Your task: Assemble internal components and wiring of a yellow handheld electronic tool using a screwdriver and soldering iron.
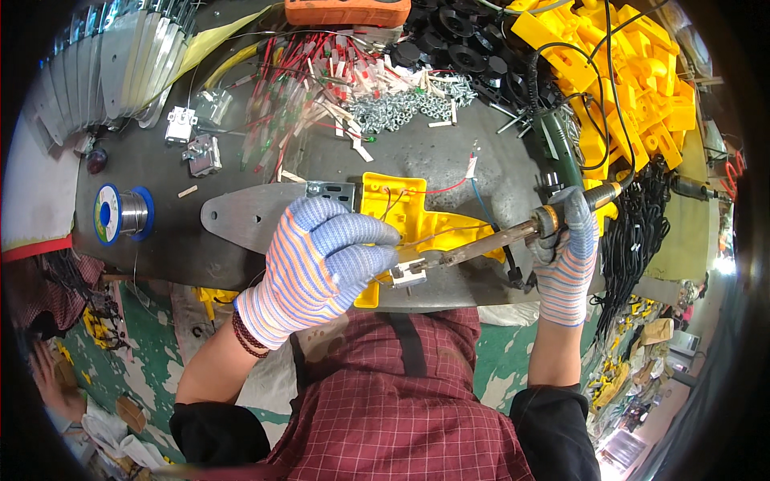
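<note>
My right hand, in a striped knit glove, is closed around the handle of a soldering iron. The iron's tip reaches left to a small white switch-like part at the table's near edge. My left hand, gloved alike, pinches beside that part; what lies between its fingertips is hidden. Just beyond sits an open yellow plastic housing with thin wires across it. A grey metal blade with a slotted bracket lies to its left. Red and blue leads meet at a small white piece behind the housing.
A solder spool stands at left, below metal blades. Behind lie red-wired lamps, nuts, black round parts and yellow housings. Black cords hang at right. Another person's hand shows at lower left.
</note>
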Demonstrator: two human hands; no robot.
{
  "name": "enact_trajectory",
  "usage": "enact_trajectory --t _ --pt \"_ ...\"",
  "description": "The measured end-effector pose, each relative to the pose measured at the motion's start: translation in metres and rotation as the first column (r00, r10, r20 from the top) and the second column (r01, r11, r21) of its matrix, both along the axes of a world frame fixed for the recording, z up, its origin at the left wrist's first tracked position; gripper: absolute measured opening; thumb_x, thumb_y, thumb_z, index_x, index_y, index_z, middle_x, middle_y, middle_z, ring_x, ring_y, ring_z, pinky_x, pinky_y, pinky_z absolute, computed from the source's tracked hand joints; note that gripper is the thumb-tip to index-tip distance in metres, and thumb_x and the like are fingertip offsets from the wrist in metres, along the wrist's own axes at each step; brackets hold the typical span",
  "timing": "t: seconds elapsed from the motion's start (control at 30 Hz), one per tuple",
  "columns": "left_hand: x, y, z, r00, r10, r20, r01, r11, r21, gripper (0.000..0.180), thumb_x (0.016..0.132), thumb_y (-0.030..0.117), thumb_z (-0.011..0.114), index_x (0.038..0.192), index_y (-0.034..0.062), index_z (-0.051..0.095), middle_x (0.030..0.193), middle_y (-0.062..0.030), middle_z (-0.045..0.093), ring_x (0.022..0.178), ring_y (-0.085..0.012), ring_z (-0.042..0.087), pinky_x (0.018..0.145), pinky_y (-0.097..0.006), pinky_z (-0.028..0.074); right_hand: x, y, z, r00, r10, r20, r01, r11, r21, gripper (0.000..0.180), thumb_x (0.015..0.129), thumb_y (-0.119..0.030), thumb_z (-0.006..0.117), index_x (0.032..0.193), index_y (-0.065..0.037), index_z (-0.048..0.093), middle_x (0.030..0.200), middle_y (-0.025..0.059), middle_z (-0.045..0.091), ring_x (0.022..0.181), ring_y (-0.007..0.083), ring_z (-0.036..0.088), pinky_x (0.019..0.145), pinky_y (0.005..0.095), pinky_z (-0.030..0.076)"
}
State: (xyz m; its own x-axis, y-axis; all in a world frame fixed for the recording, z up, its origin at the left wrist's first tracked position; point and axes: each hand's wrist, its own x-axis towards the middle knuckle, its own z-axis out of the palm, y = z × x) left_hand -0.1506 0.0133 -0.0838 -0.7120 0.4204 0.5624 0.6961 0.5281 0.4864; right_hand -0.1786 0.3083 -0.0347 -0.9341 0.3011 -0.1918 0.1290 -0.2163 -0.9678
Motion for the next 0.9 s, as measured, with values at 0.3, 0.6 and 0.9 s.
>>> enact_trajectory --t 0.3,0.6,0.9 --pt "0.0008 0.0004 0.0003 1.000 -0.005 0.009 0.005 1.000 0.024 0.012 0.077 0.017 0.069 0.089 0.0179 0.066 0.103 -0.0001 0.070 0.089 -0.0214 0.061 0.080 -0.039 0.045 -0.0019 -0.0005 -0.0013 1.000 0.015 -0.019 -0.015 1.000 0.018 0.023 0.089 -0.031 0.069 0.099 -0.012 0.060 0.080 -0.0014 0.059 0.068 0.0098 0.059 0.059 0.0250 0.050" --pt "0.0017 0.0024 0.0023 1.000 0.027 0.013 -0.028 0.999 0.027 0.013 0.077 0.017 0.072 0.088 0.0168 0.066 0.101 -0.0004 0.069 0.088 -0.0211 0.062 0.078 -0.038 0.046 -0.0030 -0.0015 -0.0039 0.999 0.016 -0.032 -0.015 1.000 0.021 0.025 0.088 -0.032 0.070 0.097 -0.012 0.058 0.080 -0.0011 0.058 0.066 0.0096 0.057 0.054 0.0230 0.047" --pt "0.0001 0.0025 0.0030 0.999 0.009 0.041 -0.011 0.999 0.048 0.012 0.077 0.015 0.073 0.087 0.0160 0.066 0.099 -0.0012 0.070 0.086 -0.0216 0.063 0.077 -0.038 0.046 -0.0025 -0.0044 -0.0034 0.999 -0.020 -0.030 0.020 1.000 0.010 0.026 0.087 -0.032 0.071 0.097 -0.012 0.058 0.081 -0.0011 0.056 0.067 0.0099 0.057 0.054 0.0230 0.047"
